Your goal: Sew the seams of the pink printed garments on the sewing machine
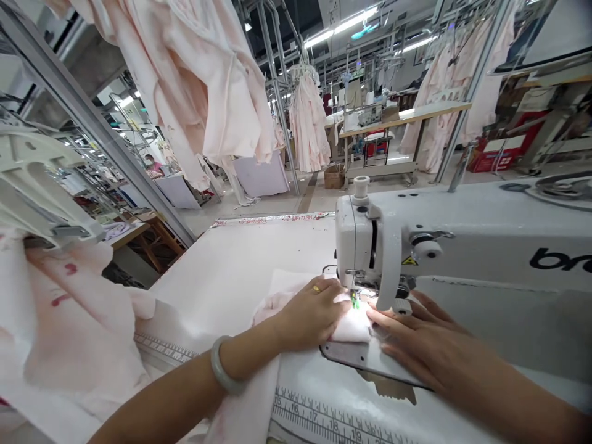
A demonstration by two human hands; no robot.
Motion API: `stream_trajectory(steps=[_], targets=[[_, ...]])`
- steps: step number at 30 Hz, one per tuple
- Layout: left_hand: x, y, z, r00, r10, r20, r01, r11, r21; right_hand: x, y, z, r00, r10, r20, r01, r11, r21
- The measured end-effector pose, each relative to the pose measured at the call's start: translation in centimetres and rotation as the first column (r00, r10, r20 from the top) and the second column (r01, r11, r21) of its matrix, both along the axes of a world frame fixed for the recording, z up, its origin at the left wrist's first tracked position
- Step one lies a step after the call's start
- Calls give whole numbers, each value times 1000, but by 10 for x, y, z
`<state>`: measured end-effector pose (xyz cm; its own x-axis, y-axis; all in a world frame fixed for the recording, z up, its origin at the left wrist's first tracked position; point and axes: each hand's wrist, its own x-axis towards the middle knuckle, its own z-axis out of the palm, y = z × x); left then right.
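Observation:
Pale pink fabric [351, 328] lies folded on the machine bed beneath the needle area of a white sewing machine [462, 246]. My left hand [314, 311], with a ring and a bangle on the wrist, presses down on the cloth left of the presser foot, its fingers bent and close together on it. To the right of the needle, my right hand [416, 339] lies low with fingers stretched out, fingertips at the fabric's right edge; the machine partly hides them. Green parts [355, 300] show by the lit needle. More of the fabric trails under my left forearm.
A printed ruler strip [319, 419] runs along the front of the white table [240, 259]. Pink garments hang overhead [198, 80] and from a white hanger clamp [41, 185] at left. A metal pole [83, 117] slants past the table's left side. Workbenches stand beyond.

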<state>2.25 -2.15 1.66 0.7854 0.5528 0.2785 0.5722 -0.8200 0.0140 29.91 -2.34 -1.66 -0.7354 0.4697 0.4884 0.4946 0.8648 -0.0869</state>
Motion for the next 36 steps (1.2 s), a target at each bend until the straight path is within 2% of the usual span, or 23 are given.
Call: stream_trajectory(steps=[2,4,8,14,18,22,25,32,36], targets=[[0,-7,2,998,-54,-39,54,999,7,-2,-1,4,1000,17,-14,-17,1000,-15],[1,-16,1,996,-77,-50,74,995,-60,-4,-4,9,999,51,-13,-51,998,-32],[-1,-26,-7,999,-42,25,46,986,-161,-7,-9,15,994,109,25,-106,991,-85],[-8,-8,-12,984,-135,119,153,975,-159,-7,-7,12,996,91,3,-91,995,-38],[-10,0,-8,975,-180,131,197,971,-135,-9,-6,19,995,92,-46,-94,994,-53],[-10,-3,-7,986,-154,63,163,971,-172,-11,-9,26,994,107,-33,-111,986,-127],[-10,-4,-6,990,-131,41,137,969,-204,-11,-10,23,994,110,6,-107,977,-183],[-9,-5,-1,979,-38,198,105,934,-343,-10,-10,15,996,89,14,-85,979,-187],[-9,-7,0,963,-51,265,142,930,-338,-11,-10,13,996,64,68,-48,976,-212]])
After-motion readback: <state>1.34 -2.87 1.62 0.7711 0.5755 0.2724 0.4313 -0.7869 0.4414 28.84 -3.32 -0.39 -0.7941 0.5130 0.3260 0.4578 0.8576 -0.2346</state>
